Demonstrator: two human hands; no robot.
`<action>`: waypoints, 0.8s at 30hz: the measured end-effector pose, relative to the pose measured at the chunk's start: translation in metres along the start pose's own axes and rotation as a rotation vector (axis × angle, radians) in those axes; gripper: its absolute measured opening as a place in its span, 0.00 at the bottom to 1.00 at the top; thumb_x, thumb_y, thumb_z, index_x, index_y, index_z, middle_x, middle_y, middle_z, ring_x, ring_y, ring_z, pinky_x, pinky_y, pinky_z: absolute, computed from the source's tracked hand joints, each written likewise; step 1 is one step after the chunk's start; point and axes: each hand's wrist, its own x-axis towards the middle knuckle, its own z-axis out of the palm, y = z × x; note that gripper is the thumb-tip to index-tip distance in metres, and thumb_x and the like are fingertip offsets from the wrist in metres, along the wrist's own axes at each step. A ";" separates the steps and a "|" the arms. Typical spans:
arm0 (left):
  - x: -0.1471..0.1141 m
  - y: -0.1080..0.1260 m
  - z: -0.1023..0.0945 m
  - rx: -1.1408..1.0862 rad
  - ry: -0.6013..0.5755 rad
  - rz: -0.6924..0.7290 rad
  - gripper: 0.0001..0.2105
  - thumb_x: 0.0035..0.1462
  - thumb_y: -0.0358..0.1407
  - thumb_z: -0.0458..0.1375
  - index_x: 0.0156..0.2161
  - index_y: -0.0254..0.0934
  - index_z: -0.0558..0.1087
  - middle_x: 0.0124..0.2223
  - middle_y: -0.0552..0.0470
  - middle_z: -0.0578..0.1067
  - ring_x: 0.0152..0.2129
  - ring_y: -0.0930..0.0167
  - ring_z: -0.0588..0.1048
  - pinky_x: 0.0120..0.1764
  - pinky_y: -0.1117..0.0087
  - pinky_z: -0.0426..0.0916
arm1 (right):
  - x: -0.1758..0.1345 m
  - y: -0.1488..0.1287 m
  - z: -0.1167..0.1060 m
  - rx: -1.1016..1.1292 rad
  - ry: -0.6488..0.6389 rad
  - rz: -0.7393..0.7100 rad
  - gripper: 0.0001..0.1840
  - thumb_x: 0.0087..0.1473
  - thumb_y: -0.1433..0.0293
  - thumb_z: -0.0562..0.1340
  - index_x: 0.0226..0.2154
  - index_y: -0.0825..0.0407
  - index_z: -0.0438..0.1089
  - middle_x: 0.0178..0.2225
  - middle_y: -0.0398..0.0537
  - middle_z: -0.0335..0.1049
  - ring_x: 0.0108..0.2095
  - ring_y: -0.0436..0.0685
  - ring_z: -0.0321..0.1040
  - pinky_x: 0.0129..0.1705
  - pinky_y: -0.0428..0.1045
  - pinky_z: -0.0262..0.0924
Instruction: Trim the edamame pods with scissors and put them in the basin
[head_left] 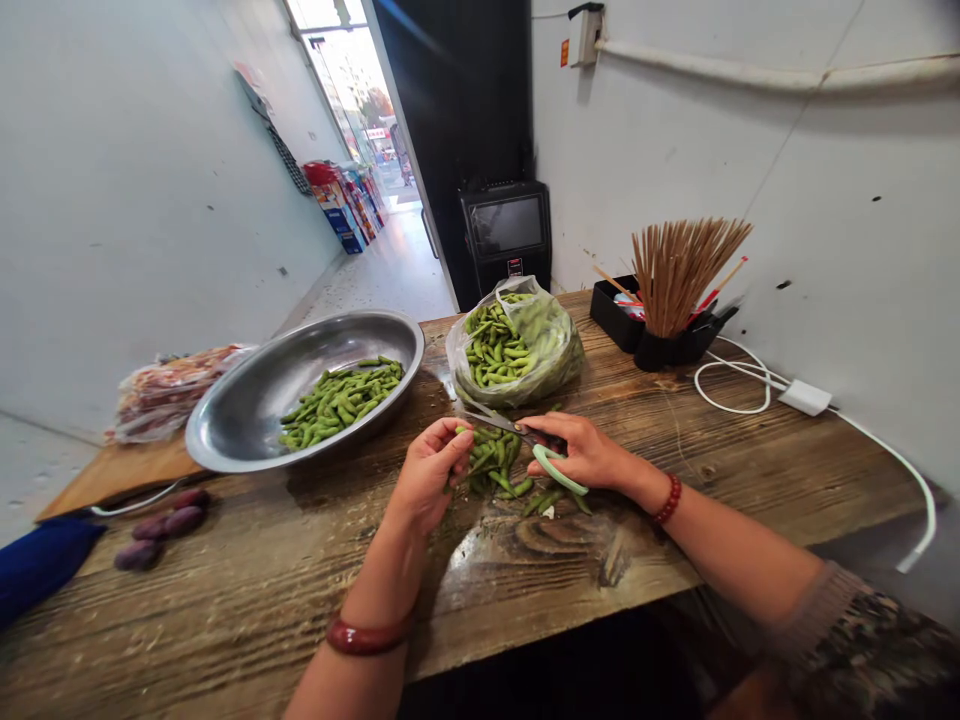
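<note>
My left hand (pixel 433 468) is closed in a pinch on a green edamame pod (pixel 461 430), whose tip shows at the fingertips. In my right hand (pixel 581 450) is a pair of scissors (pixel 559 470) with pale green handles. Its blades point left, toward the pinched pod, and look parted. Beneath and between both hands lies a loose pile of edamame pods (pixel 495 455) on the wooden table (pixel 315 570). Just beyond them sits a clear plastic bag (pixel 559 345) full of pods. A wide metal basin (pixel 240 410) on the left holds more pods.
Several purplish oval things (pixel 161 525) lie at the left, near a blue cloth (pixel 49 560) and a plastic-wrapped package (pixel 169 390). Bamboo skewers (pixel 675 280) stand in a black holder at the back right. A white cable (pixel 892 450) with an adapter (pixel 805 397) runs along the right side.
</note>
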 end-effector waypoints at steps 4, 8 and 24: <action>0.000 0.002 0.001 -0.104 -0.001 -0.023 0.13 0.43 0.36 0.68 0.32 0.34 0.69 0.27 0.55 0.72 0.15 0.83 0.60 0.15 0.82 0.48 | 0.000 -0.004 -0.001 -0.037 -0.025 -0.011 0.32 0.46 0.60 0.69 0.52 0.54 0.66 0.39 0.51 0.70 0.34 0.54 0.66 0.38 0.49 0.64; 0.000 0.000 0.002 -0.126 -0.012 -0.024 0.14 0.42 0.35 0.68 0.32 0.34 0.69 0.27 0.55 0.73 0.15 0.82 0.60 0.15 0.82 0.49 | -0.002 -0.004 0.000 -0.057 -0.056 -0.032 0.33 0.47 0.60 0.69 0.53 0.52 0.64 0.42 0.51 0.69 0.38 0.55 0.67 0.40 0.50 0.64; 0.000 -0.010 0.009 -0.085 -0.135 -0.051 0.13 0.46 0.36 0.67 0.33 0.34 0.69 0.27 0.53 0.75 0.14 0.82 0.60 0.15 0.81 0.49 | -0.002 -0.006 -0.001 -0.054 -0.067 -0.068 0.36 0.46 0.58 0.70 0.55 0.52 0.62 0.42 0.52 0.68 0.39 0.56 0.66 0.42 0.51 0.63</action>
